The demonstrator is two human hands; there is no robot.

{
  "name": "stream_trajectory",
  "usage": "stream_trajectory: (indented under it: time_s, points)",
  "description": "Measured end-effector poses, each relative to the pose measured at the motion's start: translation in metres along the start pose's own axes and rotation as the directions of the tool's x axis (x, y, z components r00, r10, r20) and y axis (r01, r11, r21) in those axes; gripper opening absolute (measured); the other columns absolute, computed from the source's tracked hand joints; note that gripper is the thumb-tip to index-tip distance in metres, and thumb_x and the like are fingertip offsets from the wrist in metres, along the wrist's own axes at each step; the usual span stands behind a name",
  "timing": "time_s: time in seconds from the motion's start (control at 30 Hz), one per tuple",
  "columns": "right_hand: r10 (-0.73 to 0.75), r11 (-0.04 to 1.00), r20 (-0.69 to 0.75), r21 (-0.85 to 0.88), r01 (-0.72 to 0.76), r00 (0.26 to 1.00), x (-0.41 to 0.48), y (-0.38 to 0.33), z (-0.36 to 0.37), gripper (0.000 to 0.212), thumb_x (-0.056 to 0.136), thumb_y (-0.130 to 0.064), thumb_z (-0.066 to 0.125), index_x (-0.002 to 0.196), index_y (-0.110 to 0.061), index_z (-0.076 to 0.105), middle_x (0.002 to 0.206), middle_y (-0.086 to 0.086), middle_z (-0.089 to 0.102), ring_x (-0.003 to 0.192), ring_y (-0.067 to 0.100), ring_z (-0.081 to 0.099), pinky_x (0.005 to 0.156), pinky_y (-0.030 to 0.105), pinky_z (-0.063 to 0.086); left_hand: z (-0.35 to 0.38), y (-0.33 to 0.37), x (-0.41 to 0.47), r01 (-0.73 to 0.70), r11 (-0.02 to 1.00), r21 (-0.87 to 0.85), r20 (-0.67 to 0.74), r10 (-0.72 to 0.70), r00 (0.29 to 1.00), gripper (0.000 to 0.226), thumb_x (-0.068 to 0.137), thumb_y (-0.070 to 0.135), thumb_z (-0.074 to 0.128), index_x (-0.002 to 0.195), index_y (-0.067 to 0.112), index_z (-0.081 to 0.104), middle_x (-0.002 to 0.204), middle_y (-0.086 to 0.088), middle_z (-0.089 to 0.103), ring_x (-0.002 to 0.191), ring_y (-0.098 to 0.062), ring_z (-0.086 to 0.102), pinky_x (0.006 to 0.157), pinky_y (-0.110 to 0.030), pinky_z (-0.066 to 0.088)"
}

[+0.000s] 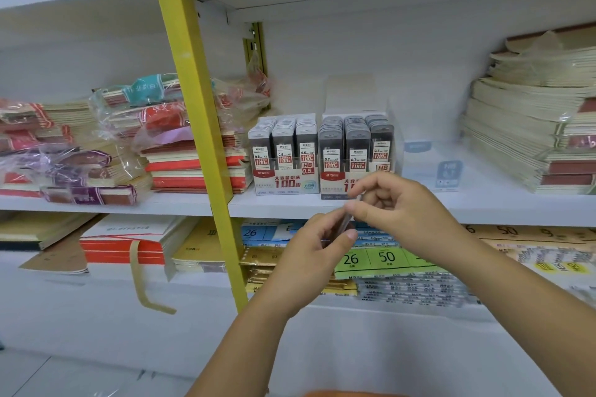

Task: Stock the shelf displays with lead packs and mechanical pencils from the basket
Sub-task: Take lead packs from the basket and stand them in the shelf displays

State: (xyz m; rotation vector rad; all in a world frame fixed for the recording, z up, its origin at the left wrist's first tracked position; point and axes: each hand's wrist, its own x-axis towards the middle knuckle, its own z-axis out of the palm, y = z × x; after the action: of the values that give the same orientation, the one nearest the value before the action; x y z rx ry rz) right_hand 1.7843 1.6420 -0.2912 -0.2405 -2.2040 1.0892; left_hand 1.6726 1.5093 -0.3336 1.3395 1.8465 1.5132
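Two display boxes of lead packs stand on the middle shelf: the 0.5 HB box (283,155) on the left and the 0.7 HB box (354,151) beside it, both filled with grey packs. A clear empty display box (432,164) sits to their right. In front of the shelf edge, my left hand (316,248) and my right hand (396,203) together hold a slim dark lead pack (346,219), blurred, the right thumb and fingers pinching its upper end and the left fingers curled round its lower end. The basket is mostly out of view.
A yellow ladder rail (200,126) slants across the shelves at left. Bagged notebook stacks (129,145) fill the shelf's left side, cream notebooks (529,126) the right. The lower shelf (387,271) holds paper packs. An orange edge (348,394) shows at the bottom.
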Motion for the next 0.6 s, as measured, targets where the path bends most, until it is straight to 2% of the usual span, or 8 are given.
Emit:
stream_trajectory:
  time_s: [0.07,0.17,0.27,0.37,0.43,0.5,0.6]
  points:
    - [0.010,1.000,-0.019,0.013,-0.010,1.000,0.000,0.000,-0.005,0.014,0.078,-0.044,0.072,0.087,-0.035,0.067,0.075,0.001,0.069,0.069,0.017,0.064,0.065,0.026,0.054,-0.002,0.000,-0.001,0.010,0.997,-0.072,0.046,-0.007,0.999,0.041,0.100,0.033,0.059,0.138,0.047,0.053,0.123,0.024,0.066,0.112,0.011,0.058,0.091,-0.014,0.045]
    - [0.038,0.999,-0.106,0.028,-0.035,0.994,-0.001,-0.003,-0.015,0.032,0.067,-0.061,0.066,0.083,-0.033,0.067,0.068,0.000,0.069,0.059,0.009,0.063,0.054,0.019,0.050,-0.006,-0.001,-0.003,0.046,0.987,-0.154,0.042,-0.040,0.998,0.036,0.099,0.029,0.060,0.135,0.036,0.059,0.117,0.017,0.072,0.111,-0.002,0.066,0.094,-0.026,0.054]
    - [0.044,0.998,-0.251,-0.035,-0.054,0.967,0.000,0.001,-0.025,0.034,0.069,-0.063,0.063,0.075,-0.030,0.065,0.051,-0.004,0.060,0.043,0.007,0.051,0.043,0.018,0.042,-0.009,-0.002,-0.003,0.049,0.985,-0.163,-0.008,-0.051,0.999,0.023,0.102,0.021,0.056,0.121,0.028,0.066,0.104,0.006,0.077,0.098,-0.011,0.073,0.080,-0.029,0.061]
    - [0.052,0.998,-0.274,-0.013,-0.058,0.960,0.001,0.003,-0.029,0.031,0.072,-0.059,0.065,0.070,-0.028,0.063,0.043,-0.003,0.056,0.035,0.006,0.043,0.038,0.014,0.035,-0.009,-0.003,-0.003,0.052,0.984,-0.171,-0.013,-0.055,0.998,0.020,0.103,0.018,0.053,0.117,0.021,0.067,0.095,-0.001,0.078,0.089,-0.015,0.075,0.070,-0.028,0.062]
    - [0.077,0.996,-0.243,-0.016,-0.083,0.967,0.000,0.003,-0.029,0.030,0.073,-0.061,0.062,0.072,-0.031,0.061,0.047,-0.002,0.061,0.035,0.006,0.045,0.038,0.015,0.036,-0.008,-0.003,-0.003,0.055,0.981,-0.187,0.001,-0.056,0.998,0.019,0.103,0.018,0.052,0.115,0.020,0.067,0.093,-0.003,0.078,0.086,-0.017,0.076,0.069,-0.027,0.062]
    - [0.096,0.995,-0.209,0.001,-0.098,0.973,-0.001,0.003,-0.030,0.028,0.075,-0.062,0.059,0.074,-0.035,0.060,0.059,-0.002,0.068,0.042,0.007,0.054,0.041,0.016,0.042,-0.006,-0.003,-0.002,0.062,0.976,-0.208,0.010,-0.062,0.998,0.019,0.103,0.018,0.052,0.114,0.019,0.067,0.093,-0.004,0.078,0.085,-0.018,0.076,0.069,-0.027,0.062]
    - [0.101,0.988,-0.142,0.132,-0.083,0.985,-0.004,0.005,-0.030,0.012,0.090,-0.041,0.059,0.082,-0.031,0.060,0.080,-0.003,0.074,0.065,0.015,0.069,0.053,0.024,0.053,-0.004,-0.002,0.001,0.078,0.972,-0.223,-0.004,-0.081,0.997,0.018,0.103,0.019,0.053,0.114,0.021,0.067,0.094,-0.002,0.078,0.086,-0.017,0.075,0.069,-0.027,0.061]
